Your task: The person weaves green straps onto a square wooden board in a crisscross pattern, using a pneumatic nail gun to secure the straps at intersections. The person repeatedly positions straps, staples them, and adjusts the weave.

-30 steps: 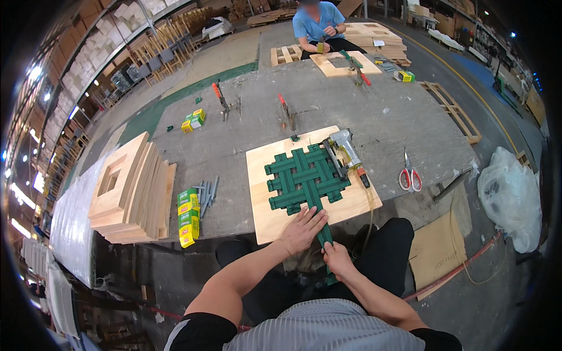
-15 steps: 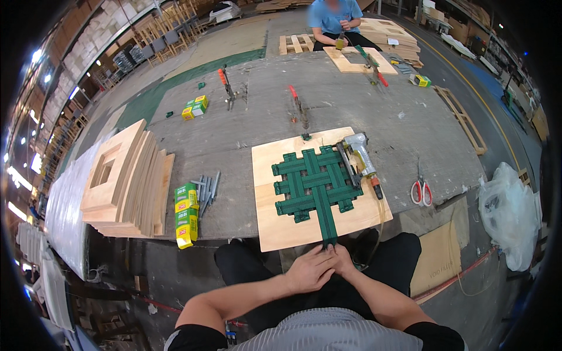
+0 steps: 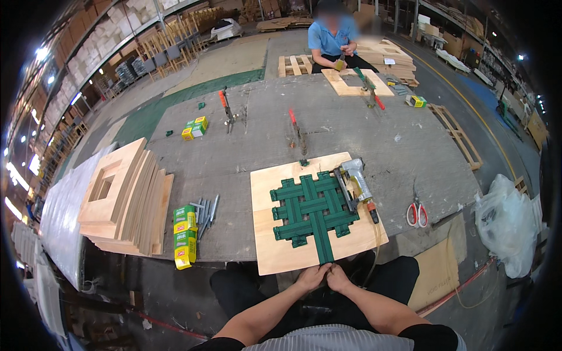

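A square plywood panel [image 3: 268, 248] lies at the table's near edge, with green webbing straps [image 3: 319, 225] woven in a lattice over its middle. One strap runs toward me past the panel's near edge. My left hand [image 3: 312, 277] and my right hand [image 3: 339, 278] are closed side by side at that strap's end, thumbs nearly touching. The fingers curl under, so the very end of the strap is hidden. A pneumatic staple gun [image 3: 356, 180] rests on the panel's right side, its nose by the webbing and its hose trailing down.
Stacked wooden frames [image 3: 120, 202], yellow-green staple boxes [image 3: 185, 237] and loose staple strips [image 3: 206, 216] are to the left. Toggle clamps [image 3: 297, 130] stand beyond the panel. Red-handled scissors [image 3: 417, 213] lie right, near a plastic bag [image 3: 508, 225]. A person in blue [image 3: 333, 44] sits opposite.
My left hand no longer overlaps my right; both now hold the strap end side by side. The view has tilted up, so the table appears lower and more of the person opposite shows.
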Motion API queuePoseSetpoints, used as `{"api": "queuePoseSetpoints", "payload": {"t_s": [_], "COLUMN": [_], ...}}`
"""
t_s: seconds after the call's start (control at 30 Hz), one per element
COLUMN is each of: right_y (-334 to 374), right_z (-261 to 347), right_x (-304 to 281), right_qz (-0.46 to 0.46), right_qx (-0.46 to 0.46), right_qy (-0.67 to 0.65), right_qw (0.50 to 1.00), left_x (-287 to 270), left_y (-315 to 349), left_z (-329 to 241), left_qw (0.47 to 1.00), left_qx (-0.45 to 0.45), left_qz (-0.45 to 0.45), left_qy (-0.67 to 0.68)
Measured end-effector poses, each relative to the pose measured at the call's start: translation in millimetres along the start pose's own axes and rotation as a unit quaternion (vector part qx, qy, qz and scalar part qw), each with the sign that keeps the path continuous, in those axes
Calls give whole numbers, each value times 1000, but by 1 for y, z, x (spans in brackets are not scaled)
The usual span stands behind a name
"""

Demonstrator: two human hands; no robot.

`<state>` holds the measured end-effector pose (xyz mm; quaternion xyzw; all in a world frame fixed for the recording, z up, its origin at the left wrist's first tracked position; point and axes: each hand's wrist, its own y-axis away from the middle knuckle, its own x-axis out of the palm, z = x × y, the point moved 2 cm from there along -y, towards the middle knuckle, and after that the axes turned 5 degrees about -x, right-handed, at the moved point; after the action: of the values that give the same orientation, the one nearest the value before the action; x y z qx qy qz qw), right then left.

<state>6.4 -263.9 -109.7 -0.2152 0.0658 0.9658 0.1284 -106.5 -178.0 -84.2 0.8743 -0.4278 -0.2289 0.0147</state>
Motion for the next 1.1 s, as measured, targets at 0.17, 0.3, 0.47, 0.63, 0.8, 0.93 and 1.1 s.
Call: {"api": "queuePoseSetpoints", "payload": {"t_s": [0.17,0.3,0.47,0.63,0.8,0.93,1.1], "right_y": [-2,6,20,-79,-189,-242,-226], "right_z": [-6,14,76,130,84,74,64], "right_x": [-3,-13,-85,-195,-248,-234,-250], "right_qz": [25,-8,121,-85,-166,-85,-187], "right_qx": [21,21,126,24,110,203,158], "right_qy": [35,-39,56,151,317,337,248], "right_qw": [999,999,983,985,927,915,937], "left_x": [1,1,-2,-4,11,1,13], "left_y": [-9,-19,-17,-22,-33,-31,-31], "left_z": [-2,5,12,18,19,36,33], "left_qw": [997,989,985,971,926,646,505], "left_qx": [47,137,150,144,201,224,254], "left_qz": [48,25,-7,-4,-91,-249,-302], "left_qy": [-34,-40,-90,-191,-306,-686,-767]}}
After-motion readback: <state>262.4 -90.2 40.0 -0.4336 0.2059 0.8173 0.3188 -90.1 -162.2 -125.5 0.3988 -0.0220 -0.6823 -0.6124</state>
